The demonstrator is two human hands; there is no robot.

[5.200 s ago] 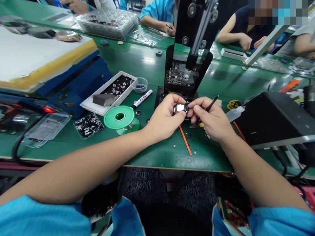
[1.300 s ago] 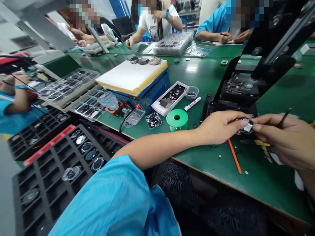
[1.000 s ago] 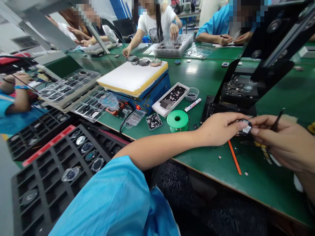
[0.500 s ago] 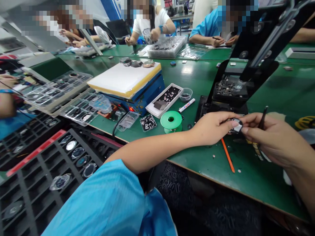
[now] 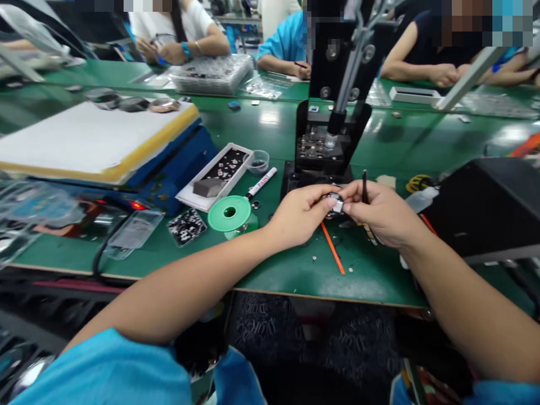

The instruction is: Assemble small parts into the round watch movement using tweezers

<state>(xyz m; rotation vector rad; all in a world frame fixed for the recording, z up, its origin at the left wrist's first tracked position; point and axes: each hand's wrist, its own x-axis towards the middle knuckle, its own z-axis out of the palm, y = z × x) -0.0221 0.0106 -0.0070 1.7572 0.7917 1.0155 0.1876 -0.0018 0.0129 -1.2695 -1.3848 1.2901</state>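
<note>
Held small round device [image 5: 337,206] over green bench [image 5: 278,273], in front of black press [image 5: 323,143]; gripped its rim between thumb and fingers of left hand [image 5: 295,218], likely for steadiness. Pinched opposite side with fingertips of right hand [image 5: 386,215], slim dark tool [image 5: 365,188] tucked upright against fingers, apparently to free fingertips. Had orange stick [image 5: 333,248] lying close, seemingly within easy reach.

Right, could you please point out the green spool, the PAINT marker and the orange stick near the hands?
Green spool [image 5: 230,224]: head view, front of its top flange.
PAINT marker [image 5: 262,182]: head view, middle of its white barrel.
Orange stick [image 5: 333,248]: head view, midway along its length.
</note>
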